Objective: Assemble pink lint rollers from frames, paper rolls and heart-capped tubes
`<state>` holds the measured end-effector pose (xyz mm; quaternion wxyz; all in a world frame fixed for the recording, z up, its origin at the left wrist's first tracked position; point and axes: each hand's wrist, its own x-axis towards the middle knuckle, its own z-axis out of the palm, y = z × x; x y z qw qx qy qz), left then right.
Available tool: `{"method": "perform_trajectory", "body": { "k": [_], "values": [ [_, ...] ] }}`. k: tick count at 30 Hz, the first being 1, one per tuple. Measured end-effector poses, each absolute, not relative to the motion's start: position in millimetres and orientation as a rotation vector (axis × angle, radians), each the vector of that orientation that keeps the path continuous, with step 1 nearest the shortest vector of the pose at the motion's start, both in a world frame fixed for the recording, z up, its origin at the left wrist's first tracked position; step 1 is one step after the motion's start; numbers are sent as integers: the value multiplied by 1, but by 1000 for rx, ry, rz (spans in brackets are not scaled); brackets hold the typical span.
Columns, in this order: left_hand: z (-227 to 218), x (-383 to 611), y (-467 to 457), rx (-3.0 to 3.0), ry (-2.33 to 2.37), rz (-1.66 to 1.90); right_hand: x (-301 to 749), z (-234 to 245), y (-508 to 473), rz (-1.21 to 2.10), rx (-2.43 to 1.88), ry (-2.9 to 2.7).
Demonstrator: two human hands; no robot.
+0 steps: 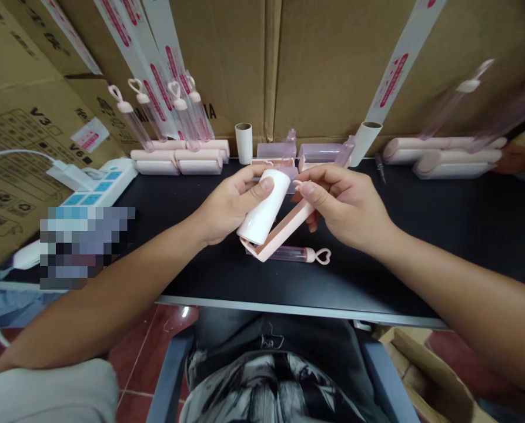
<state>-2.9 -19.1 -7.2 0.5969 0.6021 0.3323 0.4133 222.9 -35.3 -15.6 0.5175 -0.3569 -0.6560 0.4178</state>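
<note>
My left hand [227, 205] is closed around a white lint-roller roll [267, 205], with the thumb on its upper side. The roll is tilted, its lower end lying within a pink roller frame [286, 230]. My right hand [348, 202] is closed at the upper end of this frame, thumb and forefinger pinching a small pink part [298, 183]. Its other fingers are partly hidden behind the frame. Just beneath the frame, a clear pinkish handle tube [288, 254] with a heart-shaped loop lies on the black desk [368, 276].
Behind my hands stand white rolls [243, 144], near translucent purple covers [319, 153]. Pink lint rollers [156, 161] with upright handles line the back left; more rollers [458, 164] sit at right. A power strip [107, 185] lies left. Cardboard boxes [324, 53] wall the back.
</note>
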Motion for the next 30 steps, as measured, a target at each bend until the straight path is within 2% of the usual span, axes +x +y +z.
{"method": "perform_trajectory", "body": {
  "k": [8,17,30],
  "values": [
    [-6,-4,-20,1444,797,930,220,-15,-40,971,-887,-1594],
    [-2,-2,-23,1527,746,877,216,-11,-50,668,-973,-1768],
    [-4,-2,-19,1536,684,896,218,-7,-49,580,-1002,-1783]
  ]
}}
